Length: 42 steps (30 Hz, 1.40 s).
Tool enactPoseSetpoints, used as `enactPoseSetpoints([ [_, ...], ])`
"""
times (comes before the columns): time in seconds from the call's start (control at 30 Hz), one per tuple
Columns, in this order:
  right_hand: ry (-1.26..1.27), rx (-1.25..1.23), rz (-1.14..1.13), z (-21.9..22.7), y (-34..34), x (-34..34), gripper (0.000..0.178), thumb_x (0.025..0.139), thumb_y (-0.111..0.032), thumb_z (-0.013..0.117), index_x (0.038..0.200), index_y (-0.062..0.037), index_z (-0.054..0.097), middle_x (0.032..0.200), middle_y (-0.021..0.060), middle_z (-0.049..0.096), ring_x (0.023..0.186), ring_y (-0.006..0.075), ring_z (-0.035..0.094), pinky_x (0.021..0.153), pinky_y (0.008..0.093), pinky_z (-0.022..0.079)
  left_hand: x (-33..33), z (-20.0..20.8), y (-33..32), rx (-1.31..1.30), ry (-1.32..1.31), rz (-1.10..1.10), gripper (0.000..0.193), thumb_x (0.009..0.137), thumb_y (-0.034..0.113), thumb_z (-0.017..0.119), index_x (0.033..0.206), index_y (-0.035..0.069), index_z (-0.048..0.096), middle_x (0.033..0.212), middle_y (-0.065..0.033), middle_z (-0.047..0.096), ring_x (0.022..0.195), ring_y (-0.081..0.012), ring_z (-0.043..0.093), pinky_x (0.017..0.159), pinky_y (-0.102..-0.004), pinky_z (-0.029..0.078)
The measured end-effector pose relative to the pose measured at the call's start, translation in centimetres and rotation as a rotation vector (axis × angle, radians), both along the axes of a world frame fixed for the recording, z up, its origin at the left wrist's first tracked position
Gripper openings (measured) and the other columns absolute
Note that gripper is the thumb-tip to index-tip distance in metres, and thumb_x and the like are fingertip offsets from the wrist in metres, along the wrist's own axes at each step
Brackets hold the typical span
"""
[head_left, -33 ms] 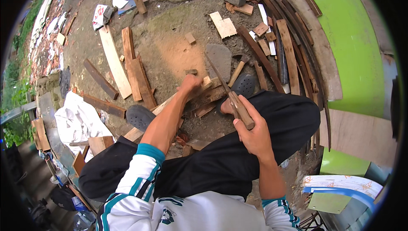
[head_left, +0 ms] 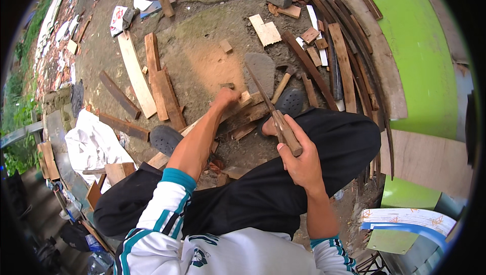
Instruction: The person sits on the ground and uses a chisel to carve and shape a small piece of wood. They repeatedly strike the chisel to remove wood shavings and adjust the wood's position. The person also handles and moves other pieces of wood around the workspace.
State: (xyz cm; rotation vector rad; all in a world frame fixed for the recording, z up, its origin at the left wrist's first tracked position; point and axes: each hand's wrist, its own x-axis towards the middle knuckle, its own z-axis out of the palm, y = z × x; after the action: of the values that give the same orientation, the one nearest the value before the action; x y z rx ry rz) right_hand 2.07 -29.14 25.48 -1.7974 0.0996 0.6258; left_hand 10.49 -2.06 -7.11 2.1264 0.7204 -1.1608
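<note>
My right hand (head_left: 302,161) is closed round the wooden handle of a handsaw (head_left: 287,136). Its narrow blade, seen nearly edge-on, points away and slightly left, past the end of a pale wooden strip (head_left: 245,97). Whether the teeth touch the wood I cannot tell. On that strip my left hand (head_left: 226,98) presses down with fingers curled, gripping it near its far end. A small dark wood offcut (head_left: 227,86) shows just beyond the left knuckles. Under the strip lie darker wood pieces (head_left: 258,111), partly hidden by the saw and my arm.
Sawdust (head_left: 215,67) covers the ground ahead, beside a flat grey stone (head_left: 259,72). A hammer (head_left: 281,85) lies near my right shoe (head_left: 290,102). Planks (head_left: 136,75) lie at the left, near a white cloth (head_left: 93,138). Long dark boards (head_left: 343,67) line the right, by a green panel (head_left: 420,47).
</note>
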Motion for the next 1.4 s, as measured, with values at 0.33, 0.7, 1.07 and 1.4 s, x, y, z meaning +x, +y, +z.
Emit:
enactPoseSetpoints([
  [0.33,-0.036,-0.026,0.000,0.3,0.6,-2.5,0.064,0.092,-0.010,0.065,0.150,0.0037,0.044,0.119,0.0289,0.070,0.105,0.0321,0.073,0.090,0.0374,0.054,1.0,1.8,0.0,0.164,-0.230,0.039,0.062,0.096,0.050,0.050,0.111,-0.006,0.073,0.119,-0.0311,0.068,0.117,-0.0465,0.064,0.099,-0.0495,0.048],
  [0.7,-0.050,-0.054,0.125,-3.8,5.9,-1.4,0.066,0.091,-0.012,0.063,0.149,0.0070,0.039,0.090,0.0357,0.068,0.085,0.0510,0.068,0.079,0.0534,0.053,-6.3,7.0,2.3,-0.005,-0.431,0.047,0.088,0.096,0.073,0.041,0.118,-0.008,0.066,0.114,-0.0340,0.068,0.113,-0.0487,0.063,0.100,-0.0509,0.047],
  [1.07,0.150,-0.022,-0.048,-6.8,4.8,-0.4,0.062,0.091,-0.017,0.063,0.149,-0.0005,0.047,0.111,0.0313,0.069,0.107,0.0436,0.068,0.092,0.0459,0.052,-7.9,8.6,2.0,0.112,-0.502,-0.269,0.101,0.074,0.080,0.072,0.125,-0.006,0.060,0.116,-0.0278,0.068,0.111,-0.0426,0.066,0.093,-0.0485,0.053],
  [1.4,0.303,0.005,-0.135,-6.7,6.4,0.4,0.062,0.092,-0.017,0.063,0.148,0.0043,0.046,0.131,0.0308,0.063,0.122,0.0418,0.063,0.102,0.0422,0.048,-8.2,8.3,1.5,0.127,-0.540,-0.228,0.102,0.071,0.078,0.077,0.127,-0.006,0.060,0.117,-0.0274,0.068,0.109,-0.0420,0.067,0.093,-0.0475,0.054],
])
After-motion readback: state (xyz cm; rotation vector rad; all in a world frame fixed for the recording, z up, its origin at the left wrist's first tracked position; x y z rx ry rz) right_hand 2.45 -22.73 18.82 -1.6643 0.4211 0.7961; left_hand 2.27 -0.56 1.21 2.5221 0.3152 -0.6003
